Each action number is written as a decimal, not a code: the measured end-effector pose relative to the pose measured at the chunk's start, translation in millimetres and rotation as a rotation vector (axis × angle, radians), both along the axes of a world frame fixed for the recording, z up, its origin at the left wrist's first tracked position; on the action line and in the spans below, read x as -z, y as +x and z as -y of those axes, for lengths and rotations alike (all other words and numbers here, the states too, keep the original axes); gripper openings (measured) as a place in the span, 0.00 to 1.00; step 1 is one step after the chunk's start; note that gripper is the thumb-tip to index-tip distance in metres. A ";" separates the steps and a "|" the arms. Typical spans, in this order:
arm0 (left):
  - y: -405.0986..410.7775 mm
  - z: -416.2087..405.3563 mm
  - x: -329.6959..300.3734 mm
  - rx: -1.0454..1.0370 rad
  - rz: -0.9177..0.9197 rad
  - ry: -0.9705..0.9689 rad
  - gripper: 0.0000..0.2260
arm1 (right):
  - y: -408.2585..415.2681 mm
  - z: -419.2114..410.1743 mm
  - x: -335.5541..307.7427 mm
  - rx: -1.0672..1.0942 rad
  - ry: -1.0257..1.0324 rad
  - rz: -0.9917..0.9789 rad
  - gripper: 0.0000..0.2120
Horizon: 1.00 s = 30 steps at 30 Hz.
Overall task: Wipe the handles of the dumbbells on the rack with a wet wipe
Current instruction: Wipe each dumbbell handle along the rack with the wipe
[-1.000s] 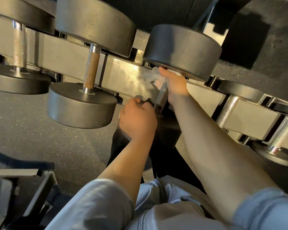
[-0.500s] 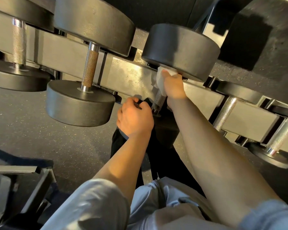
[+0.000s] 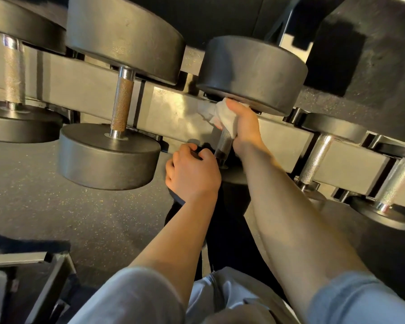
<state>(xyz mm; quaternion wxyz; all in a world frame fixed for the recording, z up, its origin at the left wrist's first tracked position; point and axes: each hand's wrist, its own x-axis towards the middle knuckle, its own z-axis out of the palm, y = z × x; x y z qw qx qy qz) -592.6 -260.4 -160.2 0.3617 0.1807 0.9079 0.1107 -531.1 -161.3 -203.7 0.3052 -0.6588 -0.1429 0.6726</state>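
A white wet wipe is wrapped round the upper end of a knurled steel handle, just under the far head of the middle dumbbell. My right hand grips the wipe and the handle together. My left hand curls over the rim of that dumbbell's near head, which is mostly hidden beneath both arms. To the left a larger dumbbell shows a rust-brown handle.
The grey steel rack rail runs from upper left to lower right. More dumbbells lie at the far left and at the right with shiny handles. Speckled rubber floor is below; a metal frame sits at lower left.
My right hand has slid with the wipe up the handle toward the far head, baring more of the lower handle. My left hand has stayed on the near head.
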 end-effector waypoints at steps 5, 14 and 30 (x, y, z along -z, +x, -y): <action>0.0 -0.4 1.3 -0.003 0.011 -0.012 0.10 | 2.6 8.2 -8.5 -0.130 0.042 0.365 0.18; -0.1 -2.0 0.5 0.035 0.017 -0.056 0.12 | -2.2 4.7 -2.1 -0.215 -0.122 0.326 0.25; -2.8 -2.5 0.6 0.014 0.041 -0.062 0.13 | 4.0 4.9 -10.3 -0.249 -0.094 0.150 0.04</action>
